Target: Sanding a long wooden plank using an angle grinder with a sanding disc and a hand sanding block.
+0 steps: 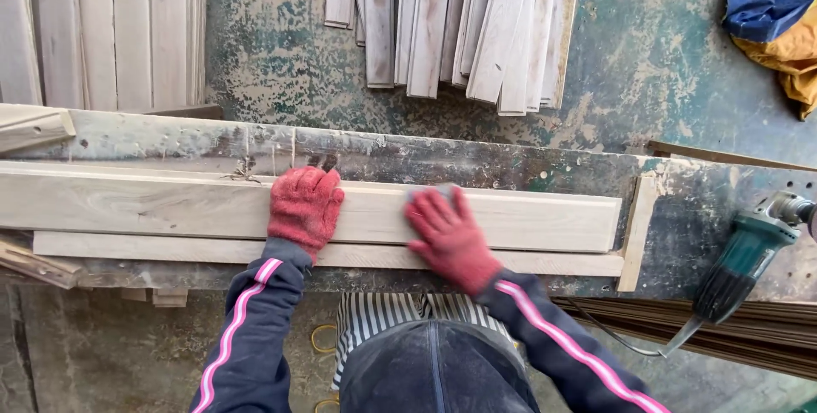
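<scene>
A long pale wooden plank (528, 221) lies lengthwise on a worn workbench (477, 162), on top of a second, thinner board (153, 248). My left hand (304, 205), in a red glove, rests on the plank with its fingers curled over the far edge. My right hand (448, 234), also in a red glove, lies flat on the plank a little to the right, fingers spread. A small grey pad (432, 192) shows under its fingertips. Both sleeves are dark with a pink stripe.
A green angle grinder (740, 264) with a cable lies on the bench at the right. A short upright wooden strip (637, 230) stops the plank's right end. Stacks of pale boards (451, 21) (102, 30) lie on the floor beyond. A blue and yellow cloth (779, 13) is at top right.
</scene>
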